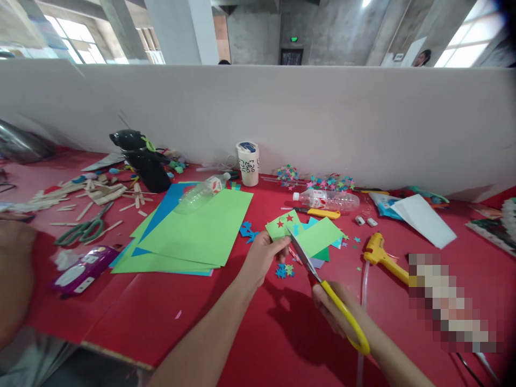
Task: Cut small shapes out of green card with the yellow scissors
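My left hand point(264, 255) pinches a small light green paper piece point(274, 228) with star-shaped holes that show red. In my right hand point(334, 309) are yellow-handled scissors point(342, 309); their blade tips reach the edge of that paper, close to my left fingers. Just beyond the blades lies another light green paper strip point(322, 235), over blue, green and purple scraps. Below my left fingers sit several small blue and green paper stars point(284, 270). A blue paper scrap point(248, 231) with cut edges rests left of the hand.
Large green sheets point(201, 228) lie left, with a clear bottle point(203, 191) on top. Behind stand a white cup point(249, 166) and a black bottle point(145, 164). A yellow cutter point(316, 213), another bottle point(328, 200) and a glue gun point(382, 258) are right. A person's arm point(14, 274) shows far left.
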A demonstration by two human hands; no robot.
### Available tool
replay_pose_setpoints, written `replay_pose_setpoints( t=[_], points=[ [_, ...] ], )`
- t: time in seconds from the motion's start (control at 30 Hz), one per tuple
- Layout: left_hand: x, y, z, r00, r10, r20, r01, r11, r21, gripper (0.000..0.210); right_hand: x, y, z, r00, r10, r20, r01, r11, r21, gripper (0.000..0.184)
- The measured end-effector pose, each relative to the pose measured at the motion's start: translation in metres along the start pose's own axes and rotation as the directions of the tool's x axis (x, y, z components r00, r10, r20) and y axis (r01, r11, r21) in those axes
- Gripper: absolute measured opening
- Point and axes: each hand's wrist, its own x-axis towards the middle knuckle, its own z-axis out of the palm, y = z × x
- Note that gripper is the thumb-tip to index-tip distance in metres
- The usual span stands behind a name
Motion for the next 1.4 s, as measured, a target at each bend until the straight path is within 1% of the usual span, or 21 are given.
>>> replay_pose_setpoints(
  t=[0.13,0.23,0.37,0.5,0.8,1.0,1.17,1.27,1.4],
  points=[
    [0.000,0.000,0.000,1.000,-0.013,-0.005,0.013,1.000,-0.007,0.019,0.001,0.002,0.002,1.000,0.026,0.006,-0.026,0.999,0.022,0.054],
    [0.000,-0.001,0.001,1.000,-0.026,-0.008,0.026,1.000,-0.015,0.020,0.000,0.001,0.002,1.000,0.023,-0.003,-0.023,1.000,0.019,0.053],
    [0.000,-0.001,0.000,1.000,-0.027,-0.010,0.027,0.999,-0.023,0.020,0.000,-0.002,0.001,0.999,0.028,-0.033,-0.029,0.999,-0.025,0.050],
    [0.001,-0.001,0.000,0.999,-0.033,-0.013,0.033,0.999,-0.028,0.020,0.001,0.000,0.000,0.999,0.018,-0.035,-0.021,0.998,-0.064,0.047],
    [0.002,0.000,-0.003,1.000,-0.011,-0.007,0.011,0.999,-0.034,0.018,0.004,0.004,-0.004,1.000,-0.022,-0.020,0.020,0.996,-0.091,0.046],
    [0.003,0.001,-0.006,0.999,0.022,-0.042,-0.024,0.998,-0.066,0.015,0.005,0.005,-0.005,1.000,-0.014,-0.010,0.014,0.998,-0.068,0.046],
    [0.002,0.005,-0.006,0.995,0.065,-0.070,-0.074,0.988,-0.134,0.013,0.005,0.006,-0.006,1.000,0.005,-0.004,-0.005,0.999,-0.041,0.045],
    [0.002,0.008,-0.006,0.996,0.049,-0.071,-0.062,0.981,-0.183,0.014,0.005,0.005,-0.006,1.000,0.001,0.004,-0.001,0.998,-0.056,0.044],
    [0.001,0.008,-0.005,1.000,0.012,-0.024,-0.018,0.960,-0.281,0.014,0.006,0.006,-0.005,1.000,-0.004,0.001,0.004,0.999,-0.041,0.045]
  ],
)
